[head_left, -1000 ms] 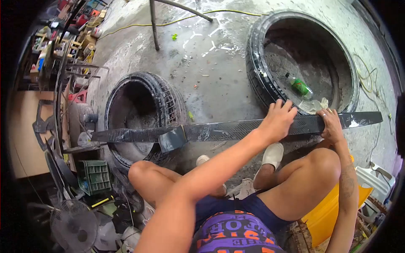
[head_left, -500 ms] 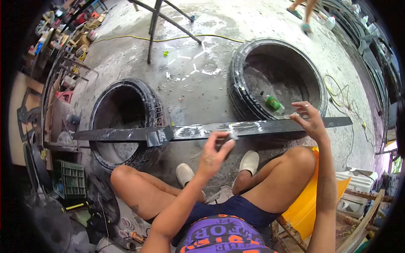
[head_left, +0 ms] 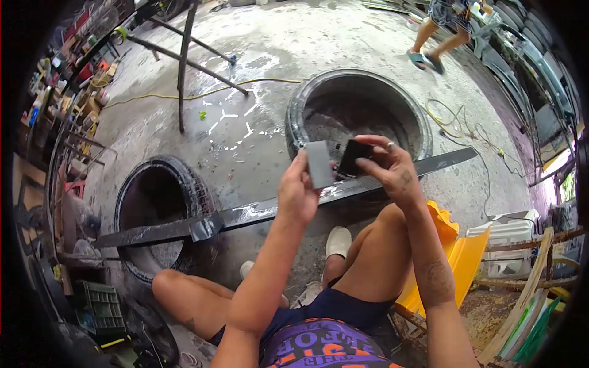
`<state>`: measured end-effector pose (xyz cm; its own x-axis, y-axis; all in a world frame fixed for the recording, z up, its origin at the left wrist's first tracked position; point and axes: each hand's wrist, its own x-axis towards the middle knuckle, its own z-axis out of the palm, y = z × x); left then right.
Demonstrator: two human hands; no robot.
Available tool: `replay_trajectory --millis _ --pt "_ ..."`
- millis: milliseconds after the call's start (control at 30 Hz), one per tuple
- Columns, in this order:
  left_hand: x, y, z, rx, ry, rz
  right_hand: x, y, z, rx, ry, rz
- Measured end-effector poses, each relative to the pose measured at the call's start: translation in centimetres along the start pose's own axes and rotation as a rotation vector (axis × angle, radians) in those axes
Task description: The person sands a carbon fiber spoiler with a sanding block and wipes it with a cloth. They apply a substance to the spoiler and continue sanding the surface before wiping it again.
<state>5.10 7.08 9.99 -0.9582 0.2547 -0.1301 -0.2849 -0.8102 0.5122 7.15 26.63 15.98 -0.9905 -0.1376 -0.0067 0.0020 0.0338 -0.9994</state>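
Observation:
My left hand [head_left: 299, 191] grips a flat grey sanding block [head_left: 319, 164], held up on its long side. Close beside it, my right hand [head_left: 392, 168] pinches a small dark rectangle that looks like sandpaper [head_left: 354, 159] between thumb and fingers. A narrow gap separates the block from the dark sheet. Below both hands runs a long black strip with a wet, whitish-streaked top [head_left: 264, 211]. It lies across the left tire [head_left: 199, 190] and the right tire [head_left: 297, 116]. A silvery-black wrap or fold [head_left: 205, 227] sits on the strip near its left part.
A dark metal stand [head_left: 184, 73] rises at the back left, with a yellow hose [head_left: 153, 98] behind it. Another person's legs [head_left: 443, 43] are at the back right. A yellow panel [head_left: 442, 257] and wooden bars [head_left: 521, 294] stand at my right; a green crate [head_left: 101, 303] is at lower left.
My right hand has come left from the strip's right part and now holds the dark sheet. My left hand has lifted the block. The view has shifted; the other person's legs have moved.

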Motion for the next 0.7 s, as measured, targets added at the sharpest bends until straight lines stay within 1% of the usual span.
replay_trajectory --millis 67,100,133,167,200,233,267,300,367,400,467,500,533,567,633,667,700 --pt "0.9 -0.4 -1.4 0.034 0.154 -0.132 -0.6 0.3 -3.0 -0.118 0.201 -0.162" --pt "1.9 -1.0 -2.6 0.142 0.173 -0.138 -1.0 1.1 -4.8 -0.119 0.293 -0.181" --pt "2.9 -1.8 -3.4 0.144 0.173 -0.138 -0.9 2.8 -6.7 -0.124 0.416 -0.217" --pt "4.0 -2.6 -4.2 0.616 0.125 -0.057 -0.7 4.9 -8.6 -0.128 0.537 -0.253" --pt "5.3 -3.6 -5.2 1.087 0.072 0.029 -0.5 7.5 -10.7 -0.125 0.534 -0.252" --pt "7.1 -5.8 -6.9 1.324 -0.099 0.332 -0.5 10.3 -12.6 -0.293 0.633 -0.221" --pt "8.3 -6.1 -6.3 1.541 -0.358 0.438 -0.5 12.0 -13.8 -0.461 0.726 -0.192" --pt "8.6 -6.8 -4.9 1.704 -0.447 0.522 -0.5 12.7 -14.0 -0.453 0.719 -0.194" --pt "11.3 -9.6 -4.6 1.511 -0.656 0.306 -0.7 14.4 -13.7 -0.150 0.784 0.046" --pt "12.5 -11.1 -4.9 1.541 -0.757 0.230 -0.9 15.1 -13.6 -0.141 0.775 0.055" --pt "12.6 -11.5 -4.1 1.732 -0.915 0.224 -2.0 16.2 -14.0 0.063 0.818 -0.079" --pt "12.1 -11.2 -4.3 1.726 -0.913 0.204 -3.1 16.5 -14.7 0.053 0.831 -0.087" --pt "11.7 -10.3 -5.0 1.728 -0.985 0.260 -4.7 15.8 -15.1 0.032 0.836 -0.070" --pt "11.2 -8.8 -5.7 1.729 -1.055 0.323 -6.5 15.5 -15.6 -0.007 0.889 -0.058" --pt "9.1 -5.0 -8.4 1.665 -1.024 0.307 -10.4 15.2 -16.5 -0.092 0.986 -0.033" --pt "8.2 -2.8 -9.9 1.714 -1.024 0.290 -12.6 15.3 -16.7 -0.140 1.035 -0.018" --pt "6.7 -0.2 -10.9 1.728 -0.977 0.234 -15.2 16.1 -17.4 -0.167 1.061 0.001"
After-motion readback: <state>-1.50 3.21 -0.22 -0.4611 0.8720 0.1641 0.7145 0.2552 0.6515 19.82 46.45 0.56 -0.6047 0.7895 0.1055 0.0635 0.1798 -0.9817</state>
